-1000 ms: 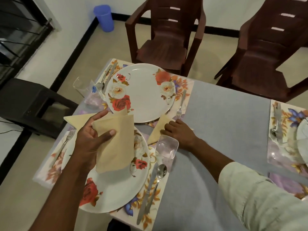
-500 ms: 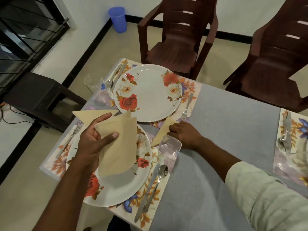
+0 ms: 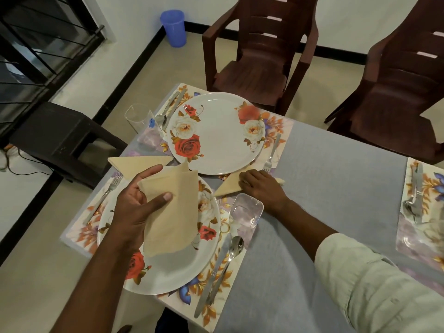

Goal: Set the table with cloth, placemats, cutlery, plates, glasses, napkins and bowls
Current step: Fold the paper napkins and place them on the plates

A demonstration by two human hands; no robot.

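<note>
My left hand (image 3: pixel 138 205) grips a stack of folded beige napkins (image 3: pixel 174 212) above the near floral plate (image 3: pixel 168 265). My right hand (image 3: pixel 262 188) rests palm down on a folded beige napkin (image 3: pixel 228 186) lying on the cloth between the two plates. Another folded napkin (image 3: pixel 137 164) lies left of the far floral plate (image 3: pixel 216 133). A clear square glass (image 3: pixel 246 210) stands just below my right hand. A knife and spoon (image 3: pixel 221 267) lie right of the near plate, a fork (image 3: pixel 103 200) to its left.
Floral placemats (image 3: pixel 216 299) lie on a grey tablecloth (image 3: pixel 324 188). A second glass (image 3: pixel 139 118) stands at the far left corner. Another place setting (image 3: pixel 420 200) is at the right edge. Two brown chairs (image 3: pixel 259 56) stand beyond the table, a black stool (image 3: pixel 60 138) to the left.
My right hand has flattened onto the napkin between the plates and slid it slightly. My left hand keeps holding the napkin stack. The view has shifted a little.
</note>
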